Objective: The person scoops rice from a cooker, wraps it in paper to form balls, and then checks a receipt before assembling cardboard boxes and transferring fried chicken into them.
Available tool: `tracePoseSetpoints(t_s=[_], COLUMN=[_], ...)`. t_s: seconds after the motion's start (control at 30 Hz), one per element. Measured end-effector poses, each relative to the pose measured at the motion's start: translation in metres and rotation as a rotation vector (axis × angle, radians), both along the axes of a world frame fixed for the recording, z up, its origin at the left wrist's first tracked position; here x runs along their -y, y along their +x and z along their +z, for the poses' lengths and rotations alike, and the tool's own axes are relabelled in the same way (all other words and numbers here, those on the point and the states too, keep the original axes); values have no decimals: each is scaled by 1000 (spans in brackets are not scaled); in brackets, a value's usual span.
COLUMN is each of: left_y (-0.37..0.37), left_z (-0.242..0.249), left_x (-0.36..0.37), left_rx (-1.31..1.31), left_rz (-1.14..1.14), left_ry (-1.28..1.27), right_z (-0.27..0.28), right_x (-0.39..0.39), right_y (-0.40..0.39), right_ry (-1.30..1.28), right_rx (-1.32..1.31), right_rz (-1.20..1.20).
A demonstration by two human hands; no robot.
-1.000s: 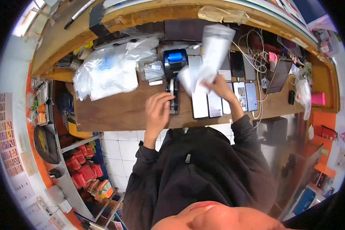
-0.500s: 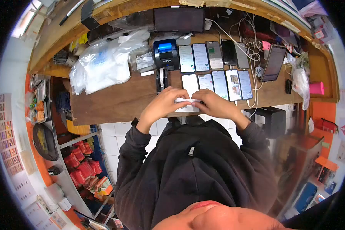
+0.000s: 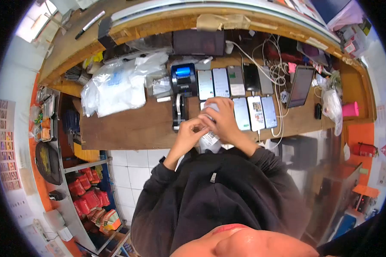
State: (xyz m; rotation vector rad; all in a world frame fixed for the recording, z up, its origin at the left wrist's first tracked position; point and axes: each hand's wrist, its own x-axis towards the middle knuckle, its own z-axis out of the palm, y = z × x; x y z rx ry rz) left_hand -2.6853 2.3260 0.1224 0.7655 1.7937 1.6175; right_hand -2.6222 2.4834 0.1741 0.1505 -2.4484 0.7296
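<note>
Head view: the left hand (image 3: 188, 136) and right hand (image 3: 223, 118) are holding a white printed packet (image 3: 209, 141) between bent fingers at the table's (image 3: 124, 132) near edge; phones (image 3: 241, 113) are lying right, a black dispenser (image 3: 179, 118) standing left.

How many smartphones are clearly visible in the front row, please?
3, beyond the right hand: left smartphone, middle smartphone and right smartphone. That hand may hide others.

The brown wooden table (image 3: 128, 133) carries plastic bags (image 3: 121, 88), a black printer (image 3: 184, 88), a tape dispenser (image 3: 178, 113), two rows of phones (image 3: 221, 82) and a tilted tablet (image 3: 300, 88).
</note>
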Motion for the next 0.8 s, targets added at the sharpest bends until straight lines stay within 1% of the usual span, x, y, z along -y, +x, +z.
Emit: tracePoseSetpoints(t_s=[0.03,0.07,0.1,0.13,0.17,0.2,0.23,0.27,0.33,0.37,0.4,0.43,0.47,0.53,0.57,0.6,0.67,0.7,0.73,0.77,0.8], left_y=[3,-2,-5,-9,-17,-25,-33,-40,-57,-62,-64,-63,-60,-52,-51,-50,-44,-44,-44,-43,-42], left_z=[13,11,12,14,16,18,24,42,39,34,28,24,28,39,31,34,43,46,54,67,80], left_x=[-6,-3,-1,1,3,6,7,9,30,39,49,55,59,64,65,62,51,48,44,42,43], left_rx=[73,71,130,191,166,203,242,260,125,120,62,7,4,-96,-157,-160,-96,-166,-161,-174,-188], left_rz=[151,227,361,494,512,709,892,1030,1158,1164,1138,1111,1124,854,827,846,821,830,851,905,968], left_ry=[160,193,277,364,378,603,831,896,911,915,789,661,658,36,6,7,273,328,318,375,432], right_z=[3,4,-11,-9,-24,-35,-33,-31,-19,-1,11,11,46,95,115,128,134,133,131,127,127], right_x=[5,11,20,27,33,27,24,19,-2,-17,-31,-47,-53,-69,-77,-85,-97,-98,-97,-90,-88], right_y=[-1,-1,-4,-2,-4,-10,-13,-17,-39,-56,-74,-99,-119,-159,-181,-203,-245,-257,-268,-272,-273], right_ry=[-116,-234,-467,-611,-554,-434,-596,-758,-778,-641,-648,-751,-736,-585,-332,-81,302,295,290,285,266], right_rx=[-61,-126,-106,111,245,464,551,640,549,561,330,293,130,-52,-127,-203,-304,-299,-318,-334,-420], right_rz=[-76,-142,-84,23,48,138,173,207,163,68,116,128,193,162,113,62,-4,12,-26,-56,-50])
